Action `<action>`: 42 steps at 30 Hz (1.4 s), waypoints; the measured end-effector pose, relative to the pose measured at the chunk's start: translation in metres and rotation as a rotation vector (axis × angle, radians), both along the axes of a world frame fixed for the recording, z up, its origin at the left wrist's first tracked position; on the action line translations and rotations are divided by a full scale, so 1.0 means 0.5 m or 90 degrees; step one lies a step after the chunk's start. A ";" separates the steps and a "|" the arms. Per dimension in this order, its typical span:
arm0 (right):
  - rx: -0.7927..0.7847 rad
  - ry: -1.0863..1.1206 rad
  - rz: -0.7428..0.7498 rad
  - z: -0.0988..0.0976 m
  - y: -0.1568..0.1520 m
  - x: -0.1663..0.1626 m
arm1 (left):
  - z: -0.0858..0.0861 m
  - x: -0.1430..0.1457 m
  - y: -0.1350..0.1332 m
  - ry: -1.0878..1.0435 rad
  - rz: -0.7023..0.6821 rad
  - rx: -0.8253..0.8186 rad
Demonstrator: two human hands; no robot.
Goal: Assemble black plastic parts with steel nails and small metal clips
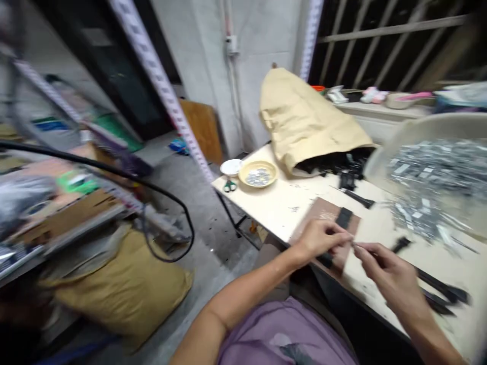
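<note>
Over the table's front edge, my left hand (323,238) and my right hand (391,274) meet fingertip to fingertip, both pinched. Whatever is between the fingers is too small and blurred to name. Beneath my left hand lies a flat brown board (321,212) with a black strip-like part (344,218) on it. Long black plastic pieces (437,284) rest on the table just beyond my right hand. Another black part (359,198) with a thin tip lies past the board.
A paper sack (304,116) spills black parts at the back. Loose metal pieces (414,218) lie before a large pale basin (472,126) of them at right. A yellow bowl (258,166) of small metal parts, a white dish (230,167) and green-handled scissors (230,186) sit at the far-left corner.
</note>
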State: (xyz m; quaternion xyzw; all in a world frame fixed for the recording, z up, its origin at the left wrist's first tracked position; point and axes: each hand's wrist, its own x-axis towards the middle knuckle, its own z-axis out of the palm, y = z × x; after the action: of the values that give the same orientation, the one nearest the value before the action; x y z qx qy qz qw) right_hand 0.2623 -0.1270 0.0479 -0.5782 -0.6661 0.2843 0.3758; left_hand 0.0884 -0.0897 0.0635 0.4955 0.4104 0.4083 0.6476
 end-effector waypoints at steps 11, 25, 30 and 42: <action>0.029 0.016 -0.029 -0.006 0.060 0.024 | -0.023 0.051 0.070 0.016 -0.012 -0.074; 0.054 -0.140 0.024 -0.002 0.099 -0.002 | -0.044 0.012 0.110 0.073 -0.033 -0.097; 0.093 -0.294 0.029 0.002 0.105 -0.017 | -0.051 -0.001 0.119 0.082 -0.018 -0.100; 0.064 -0.277 0.051 0.001 0.122 -0.031 | -0.057 -0.019 0.128 0.061 0.001 -0.086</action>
State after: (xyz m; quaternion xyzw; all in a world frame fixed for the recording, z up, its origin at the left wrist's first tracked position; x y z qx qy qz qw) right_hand 0.2466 -0.0659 0.0486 -0.5794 -0.7673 0.1338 0.2401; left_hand 0.0790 -0.0256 0.0349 0.4693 0.4679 0.3558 0.6589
